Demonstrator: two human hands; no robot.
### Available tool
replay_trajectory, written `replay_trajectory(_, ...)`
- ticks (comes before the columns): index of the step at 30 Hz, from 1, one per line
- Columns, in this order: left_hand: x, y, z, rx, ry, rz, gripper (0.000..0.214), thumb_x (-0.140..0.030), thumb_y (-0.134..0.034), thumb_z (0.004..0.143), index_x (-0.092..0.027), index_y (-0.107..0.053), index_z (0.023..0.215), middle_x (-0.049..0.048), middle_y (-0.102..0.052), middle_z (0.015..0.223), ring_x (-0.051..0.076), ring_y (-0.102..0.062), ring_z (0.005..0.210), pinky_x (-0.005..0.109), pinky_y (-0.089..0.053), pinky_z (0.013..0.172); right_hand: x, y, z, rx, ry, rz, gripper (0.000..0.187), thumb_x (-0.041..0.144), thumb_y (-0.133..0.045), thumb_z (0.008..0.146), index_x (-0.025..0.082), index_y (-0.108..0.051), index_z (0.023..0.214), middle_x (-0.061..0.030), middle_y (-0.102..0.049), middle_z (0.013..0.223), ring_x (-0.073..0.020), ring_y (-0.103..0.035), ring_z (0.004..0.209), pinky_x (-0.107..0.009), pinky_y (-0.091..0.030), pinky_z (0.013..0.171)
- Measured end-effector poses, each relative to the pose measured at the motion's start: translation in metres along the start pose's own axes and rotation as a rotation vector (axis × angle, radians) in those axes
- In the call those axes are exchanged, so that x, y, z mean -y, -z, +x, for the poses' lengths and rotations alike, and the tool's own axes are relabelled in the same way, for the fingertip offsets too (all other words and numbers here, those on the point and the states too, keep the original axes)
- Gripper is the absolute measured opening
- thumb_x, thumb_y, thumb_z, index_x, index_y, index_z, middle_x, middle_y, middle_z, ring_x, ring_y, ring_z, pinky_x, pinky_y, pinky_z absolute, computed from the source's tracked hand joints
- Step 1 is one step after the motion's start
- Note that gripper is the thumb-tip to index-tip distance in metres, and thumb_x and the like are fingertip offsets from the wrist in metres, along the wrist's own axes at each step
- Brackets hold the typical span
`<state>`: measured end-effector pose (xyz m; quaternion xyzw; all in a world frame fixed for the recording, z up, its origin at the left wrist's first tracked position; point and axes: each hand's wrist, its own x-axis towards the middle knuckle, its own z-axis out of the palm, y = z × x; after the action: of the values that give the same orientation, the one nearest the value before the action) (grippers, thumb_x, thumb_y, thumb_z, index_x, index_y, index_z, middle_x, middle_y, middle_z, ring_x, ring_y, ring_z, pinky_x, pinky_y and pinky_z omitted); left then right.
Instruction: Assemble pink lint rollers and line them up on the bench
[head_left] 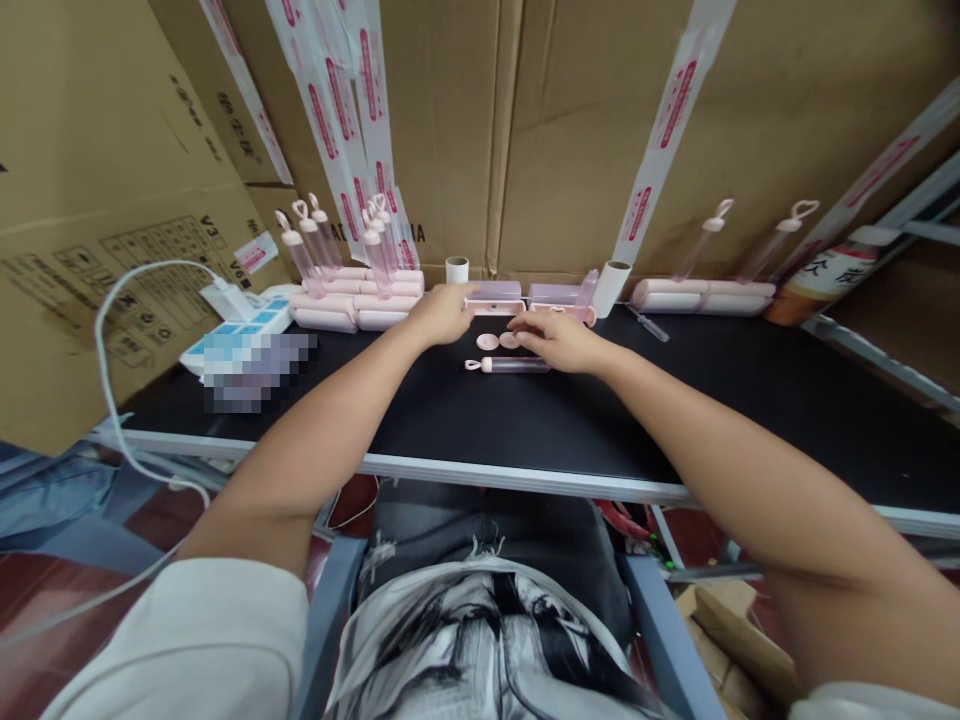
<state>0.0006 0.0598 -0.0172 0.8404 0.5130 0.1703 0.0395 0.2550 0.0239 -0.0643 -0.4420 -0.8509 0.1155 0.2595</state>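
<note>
My left hand point(448, 314) is at the left end of a small pink case point(495, 308) with a lavender translucent part behind it; its fingers curl against that end, partly hidden. Just to the right, my right hand point(564, 342) hovers low with its fingers bent and apart, the tips by a round pink disc point(509, 340). Another pink disc point(487, 342) lies beside it. In front of both lies a clear tube with a pink loop cap point(517, 365), its right end under my right hand. A second lavender-and-pink case point(555, 295) is behind that hand.
White cylinders point(613, 288) stand at the back. Pink cases point(386, 290) are stacked left, with looped tubes upright among them; more pink cases point(703, 296) lie right. A power strip point(240, 330) with a white cable sits left, a bottle point(832, 275) right. Cardboard point(570, 130) walls the back.
</note>
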Motion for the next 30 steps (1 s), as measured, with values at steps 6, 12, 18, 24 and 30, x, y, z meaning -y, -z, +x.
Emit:
replay_trajectory(6,0.0,0.004,0.016,-0.146,0.22,0.055,0.076,-0.016,-0.054,0.1,-0.025,-0.041,0.175,0.0189,-0.079,0.139,0.033,-0.076,0.127,0.042,-0.056,0.108,-0.002,-0.002,0.003,-0.032,-0.013,-0.005,0.032,0.025,-0.059,0.101,0.018,-0.079,0.124,-0.0131,-0.084,0.125,-0.0291,-0.077,0.11,-0.044,-0.057,0.101)
replay_trajectory(12,0.003,0.006,0.02,-0.217,0.218,0.115,0.038,-0.029,-0.057,0.103,-0.018,-0.078,0.133,0.0201,-0.081,0.128,0.038,-0.075,0.125,0.047,-0.058,0.104,-0.001,-0.003,0.003,-0.025,-0.026,-0.021,0.032,0.027,-0.059,0.101,0.017,-0.08,0.123,-0.0142,-0.084,0.122,-0.0297,-0.077,0.109,-0.045,-0.058,0.1)
replay_trajectory(18,-0.001,0.026,0.01,-0.391,0.148,-0.007,0.021,-0.033,-0.064,0.1,-0.019,-0.078,0.107,0.0124,-0.079,0.119,0.031,-0.073,0.113,0.043,-0.056,0.101,0.001,0.003,-0.001,-0.147,0.0,0.066,0.041,0.032,-0.063,0.1,0.021,-0.074,0.137,-0.0145,-0.079,0.139,-0.0335,-0.073,0.126,-0.054,-0.056,0.112)
replay_trajectory(24,-0.031,0.018,-0.015,-0.317,0.036,-0.553,0.016,-0.034,-0.064,0.102,-0.019,-0.068,0.099,0.0033,-0.072,0.089,0.015,-0.067,0.079,0.028,-0.051,0.073,0.01,0.007,-0.005,-0.366,0.016,0.29,0.081,0.064,-0.076,0.093,0.022,-0.054,0.158,-0.0183,-0.07,0.151,-0.036,-0.07,0.128,-0.053,-0.058,0.107)
replay_trajectory(30,-0.029,-0.009,-0.013,-0.097,-0.007,-0.508,0.032,-0.035,-0.069,0.1,-0.016,-0.069,0.125,0.0029,-0.076,0.088,0.015,-0.068,0.075,0.028,-0.051,0.074,0.0,0.018,-0.009,-0.475,-0.093,0.379,0.084,0.073,-0.083,0.083,0.026,-0.053,0.145,-0.012,-0.074,0.123,-0.0337,-0.073,0.111,-0.047,-0.063,0.089)
